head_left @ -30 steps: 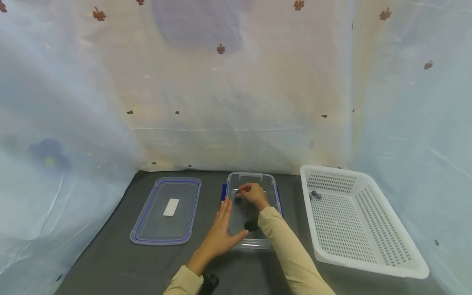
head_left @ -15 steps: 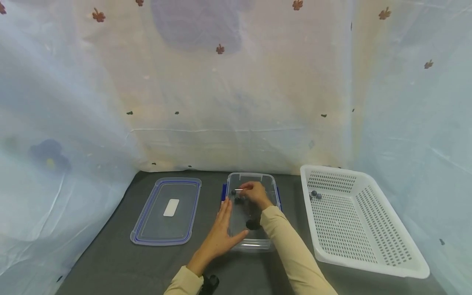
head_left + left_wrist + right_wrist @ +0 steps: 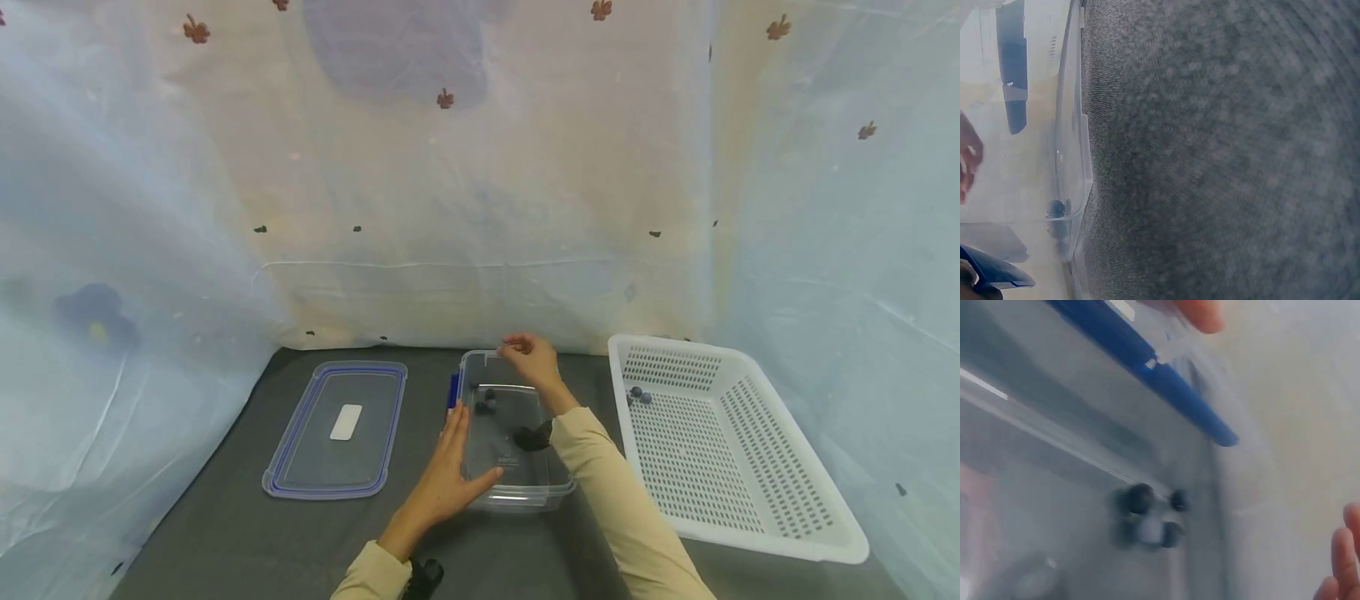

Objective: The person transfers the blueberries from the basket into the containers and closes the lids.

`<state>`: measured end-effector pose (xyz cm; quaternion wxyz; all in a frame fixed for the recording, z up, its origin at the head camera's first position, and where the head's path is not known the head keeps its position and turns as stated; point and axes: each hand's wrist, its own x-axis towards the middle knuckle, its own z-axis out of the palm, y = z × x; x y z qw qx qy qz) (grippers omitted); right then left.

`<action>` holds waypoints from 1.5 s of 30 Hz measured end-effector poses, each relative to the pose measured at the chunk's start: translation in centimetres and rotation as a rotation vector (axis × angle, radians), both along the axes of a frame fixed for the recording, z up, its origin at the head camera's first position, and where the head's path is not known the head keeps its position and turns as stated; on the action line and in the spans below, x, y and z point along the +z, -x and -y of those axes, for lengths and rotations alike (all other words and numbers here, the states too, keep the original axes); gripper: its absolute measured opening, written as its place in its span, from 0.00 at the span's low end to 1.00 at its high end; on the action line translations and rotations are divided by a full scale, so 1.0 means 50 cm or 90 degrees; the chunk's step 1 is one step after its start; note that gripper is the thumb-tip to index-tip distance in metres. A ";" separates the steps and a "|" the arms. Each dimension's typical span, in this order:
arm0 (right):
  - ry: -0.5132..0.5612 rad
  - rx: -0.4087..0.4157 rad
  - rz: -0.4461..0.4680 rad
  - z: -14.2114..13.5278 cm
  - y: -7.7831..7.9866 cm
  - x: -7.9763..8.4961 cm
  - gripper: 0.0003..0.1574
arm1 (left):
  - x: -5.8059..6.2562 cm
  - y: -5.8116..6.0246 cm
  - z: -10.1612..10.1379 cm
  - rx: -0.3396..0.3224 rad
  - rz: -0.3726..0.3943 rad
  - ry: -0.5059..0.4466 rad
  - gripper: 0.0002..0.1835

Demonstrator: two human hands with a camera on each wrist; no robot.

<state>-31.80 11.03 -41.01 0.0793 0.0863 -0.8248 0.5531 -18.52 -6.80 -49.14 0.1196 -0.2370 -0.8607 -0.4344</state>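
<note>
A clear plastic container (image 3: pixel 517 498) with blue side latches stands before me. Several small dark blue round fruits that look like blueberries (image 3: pixel 487 402) lie inside, near its far left part; they appear clustered in the right wrist view (image 3: pixel 1147 515). My left hand (image 3: pixel 446 483) rests along the container's left side, fingers straight and thumb spread over its near part. Above the far rim is my right hand (image 3: pixel 531 357), its fingers loosely bent, with nothing visible between them. In the right wrist view its fingertips (image 3: pixel 1342 556) stand apart and hold nothing visible.
A clear lid (image 3: pixel 356 467) with a blue seal and white label lies to the left. On the right stands a white perforated basket (image 3: pixel 765 546) with a few blueberries (image 3: pixel 641 395) at its left edge. A patterned sheet (image 3: pixel 450 183) hangs behind the grey table (image 3: pixel 225 533).
My right hand has risen out of the container and moved away and to the right, up to the far rim. A small cluster of blueberries shows inside. My left hand stays put.
</note>
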 end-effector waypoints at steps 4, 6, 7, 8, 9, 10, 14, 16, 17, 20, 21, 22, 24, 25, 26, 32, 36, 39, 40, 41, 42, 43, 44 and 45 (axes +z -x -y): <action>-0.030 -0.006 -0.063 -0.023 -0.006 0.033 0.15 | 0.001 0.000 0.000 -0.001 0.003 0.001 0.55; -0.040 0.001 -0.080 -0.037 -0.011 0.052 0.16 | 0.001 0.000 0.000 -0.002 0.007 0.003 0.55; -0.051 0.002 -0.088 -0.045 -0.013 0.061 0.16 | 0.001 0.000 0.000 -0.003 0.009 0.002 0.55; -0.065 0.005 -0.096 -0.055 -0.014 0.070 0.17 | 0.001 0.001 0.001 -0.003 0.009 0.003 0.55; -0.082 0.004 -0.109 -0.065 -0.015 0.077 0.18 | 0.001 0.001 0.001 -0.002 0.010 0.003 0.55; -0.102 0.002 -0.121 -0.076 -0.015 0.084 0.18 | 0.002 0.001 0.001 -0.002 0.013 0.003 0.55; -0.178 -0.016 -0.194 -0.122 -0.021 0.105 0.21 | 0.001 0.000 0.001 0.000 0.020 0.004 0.56; -0.210 -0.036 -0.237 -0.146 -0.022 0.111 0.21 | 0.002 -0.001 0.001 0.000 0.024 0.005 0.56; -0.223 -0.047 -0.257 -0.157 -0.024 0.112 0.21 | 0.002 -0.001 0.001 0.000 0.025 0.007 0.56; -0.261 -0.077 -0.304 -0.196 -0.023 0.110 0.21 | 0.002 -0.001 0.001 0.000 0.026 0.006 0.56; -0.277 -0.087 -0.314 -0.209 -0.023 0.108 0.21 | 0.002 -0.001 0.002 0.001 0.027 0.005 0.56; -0.291 -0.095 -0.320 -0.222 -0.024 0.108 0.21 | 0.002 -0.001 0.002 0.001 0.026 0.005 0.56; -0.313 -0.110 -0.325 -0.249 -0.028 0.106 0.22 | 0.002 -0.002 0.002 0.002 0.032 0.004 0.56; -0.322 -0.118 -0.322 -0.262 -0.031 0.106 0.22 | 0.002 -0.002 0.002 0.002 0.036 0.005 0.56; -0.330 -0.126 -0.320 -0.275 -0.034 0.106 0.22 | 0.003 -0.003 0.002 0.003 0.038 0.005 0.56; -0.350 -0.174 -0.312 -0.345 -0.051 0.100 0.20 | 0.004 -0.003 0.002 0.001 0.036 0.003 0.56; -0.312 -0.185 -0.282 -0.379 -0.067 0.092 0.21 | 0.004 -0.002 0.003 0.002 0.033 0.001 0.56; -0.288 -0.193 -0.230 -0.400 -0.076 0.082 0.22 | 0.006 -0.003 0.003 0.004 0.031 -0.003 0.56; -0.283 -0.195 -0.210 -0.406 -0.079 0.078 0.23 | 0.006 -0.003 0.003 0.004 0.031 -0.005 0.55; -0.279 -0.198 -0.189 -0.412 -0.081 0.073 0.23 | 0.007 -0.004 0.003 0.003 0.030 -0.008 0.55; -0.274 -0.200 -0.168 -0.417 -0.083 0.068 0.24 | 0.007 -0.004 0.003 0.003 0.033 -0.010 0.55; -0.269 -0.201 -0.145 -0.421 -0.086 0.063 0.25 | 0.008 -0.005 0.002 0.003 0.035 -0.011 0.55; -0.266 -0.204 -0.123 -0.426 -0.088 0.058 0.25 | 0.008 -0.005 0.002 0.003 0.039 -0.010 0.55; -0.265 -0.209 -0.105 -0.430 -0.089 0.051 0.26 | 0.009 -0.005 0.001 0.003 0.044 -0.010 0.55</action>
